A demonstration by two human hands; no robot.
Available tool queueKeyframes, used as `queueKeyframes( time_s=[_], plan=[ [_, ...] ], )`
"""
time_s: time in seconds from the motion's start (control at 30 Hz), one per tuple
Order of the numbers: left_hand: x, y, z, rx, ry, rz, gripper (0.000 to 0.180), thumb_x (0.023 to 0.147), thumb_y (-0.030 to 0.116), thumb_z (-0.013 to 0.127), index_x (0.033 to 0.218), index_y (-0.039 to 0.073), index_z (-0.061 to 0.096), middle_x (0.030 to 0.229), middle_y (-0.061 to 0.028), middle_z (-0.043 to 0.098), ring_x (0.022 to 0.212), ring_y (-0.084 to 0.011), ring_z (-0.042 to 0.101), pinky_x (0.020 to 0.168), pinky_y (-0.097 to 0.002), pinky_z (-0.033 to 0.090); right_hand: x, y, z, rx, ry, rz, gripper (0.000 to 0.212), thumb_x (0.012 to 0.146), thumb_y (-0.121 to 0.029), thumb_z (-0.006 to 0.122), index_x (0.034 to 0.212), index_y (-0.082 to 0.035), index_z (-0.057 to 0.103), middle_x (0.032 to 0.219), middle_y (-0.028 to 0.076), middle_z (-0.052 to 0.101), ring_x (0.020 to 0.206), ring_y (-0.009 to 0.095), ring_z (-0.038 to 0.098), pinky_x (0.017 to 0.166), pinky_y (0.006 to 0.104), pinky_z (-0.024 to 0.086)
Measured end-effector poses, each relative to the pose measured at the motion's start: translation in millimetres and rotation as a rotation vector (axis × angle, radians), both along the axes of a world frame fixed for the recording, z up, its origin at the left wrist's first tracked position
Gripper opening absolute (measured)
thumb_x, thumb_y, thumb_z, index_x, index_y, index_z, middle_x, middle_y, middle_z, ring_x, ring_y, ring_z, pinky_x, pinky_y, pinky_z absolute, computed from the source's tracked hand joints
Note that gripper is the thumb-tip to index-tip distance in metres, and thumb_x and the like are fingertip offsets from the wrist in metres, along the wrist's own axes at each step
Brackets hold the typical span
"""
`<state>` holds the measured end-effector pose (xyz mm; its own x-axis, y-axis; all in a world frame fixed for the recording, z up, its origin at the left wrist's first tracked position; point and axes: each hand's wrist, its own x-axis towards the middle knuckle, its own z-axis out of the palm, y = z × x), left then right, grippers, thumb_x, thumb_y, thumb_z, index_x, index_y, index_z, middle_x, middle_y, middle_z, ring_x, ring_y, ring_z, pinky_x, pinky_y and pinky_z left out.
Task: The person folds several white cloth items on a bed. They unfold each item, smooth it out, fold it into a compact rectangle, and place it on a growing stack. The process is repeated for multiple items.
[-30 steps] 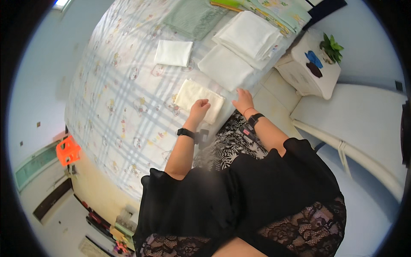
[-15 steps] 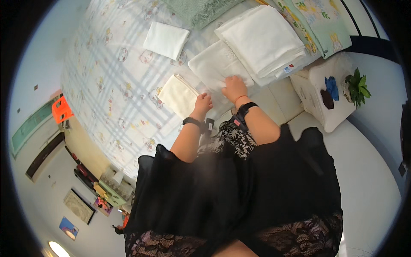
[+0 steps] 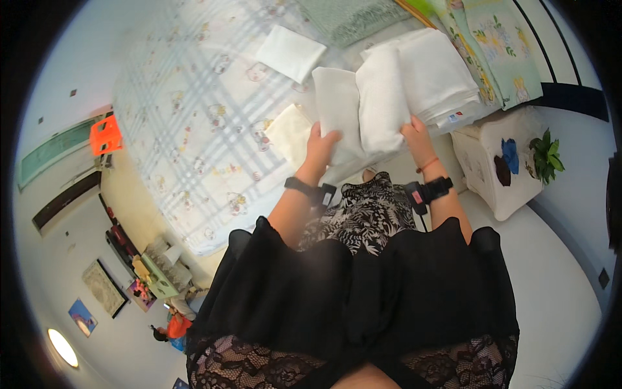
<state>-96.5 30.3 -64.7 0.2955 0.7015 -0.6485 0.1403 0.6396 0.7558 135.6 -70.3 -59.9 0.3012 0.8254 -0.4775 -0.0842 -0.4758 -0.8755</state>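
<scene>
Left hand [image 3: 319, 150]: thumb and fingers clamped on left edge of folded white cloth [image 3: 381, 97].
Right hand [image 3: 420, 144]: fingers clamped on its right edge.
Folded white cloth: upper centre of frame.
Cream cloth [image 3: 287, 133]: to its left.

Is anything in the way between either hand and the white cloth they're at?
Nothing visible is: the left hand and right hand meet the white cloth at its near sides. The cream cloth lies to the left, the white stack beyond and right, neither in between.
</scene>
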Motion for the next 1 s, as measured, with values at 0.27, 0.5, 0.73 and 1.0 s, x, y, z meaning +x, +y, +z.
queueKeyframes(
  time_s=[0.27, 0.5, 0.73, 1.0],
  plan=[
    [-177, 21, 56, 0.124, 0.011, -0.127, 0.053, 0.074, 0.012, 0.060, 0.122, -0.001, 0.044, 0.105, -0.0113, 0.058, 0.092, -0.0197, 0.057, 0.083, -0.0312, 0.046, -121, -71, 62, -0.075, 0.304, -0.217, 0.042, 0.082, -0.022, 0.046, 0.114, 0.004, 0.053, 0.103, 0.010, 0.061, 0.088, 0.016, 0.061, 0.073, 0.0312, 0.051],
    [-335, 29, 72, 0.207, 0.157, -0.365, 0.051, 0.072, 0.017, 0.060, 0.118, -0.003, 0.048, 0.102, -0.0121, 0.060, 0.090, -0.0199, 0.057, 0.081, -0.0327, 0.047, -301, -123, 45, -0.120, 0.446, -0.363, 0.039, 0.079, -0.016, 0.048, 0.110, 0.006, 0.053, 0.096, 0.010, 0.062, 0.083, 0.017, 0.062, 0.072, 0.0325, 0.053],
    [-482, -6, 66, 0.154, 0.353, -0.259, 0.052, 0.073, 0.019, 0.059, 0.118, -0.004, 0.047, 0.099, -0.0132, 0.060, 0.086, -0.0208, 0.059, 0.077, -0.0323, 0.047, -410, -108, 89, -0.206, 0.225, 0.097, 0.037, 0.078, -0.018, 0.052, 0.109, 0.002, 0.057, 0.095, 0.007, 0.062, 0.080, 0.013, 0.060, 0.070, 0.0278, 0.050],
    [-550, -80, 53, 0.248, 0.352, -0.126, 0.044, 0.071, 0.020, 0.061, 0.108, -0.003, 0.054, 0.093, -0.0158, 0.063, 0.078, -0.0222, 0.061, 0.070, -0.0329, 0.049, -458, -166, 57, -0.193, 0.225, 0.111, 0.033, 0.079, -0.022, 0.051, 0.104, -0.002, 0.060, 0.089, 0.005, 0.063, 0.079, 0.013, 0.059, 0.068, 0.0292, 0.049]
  ],
)
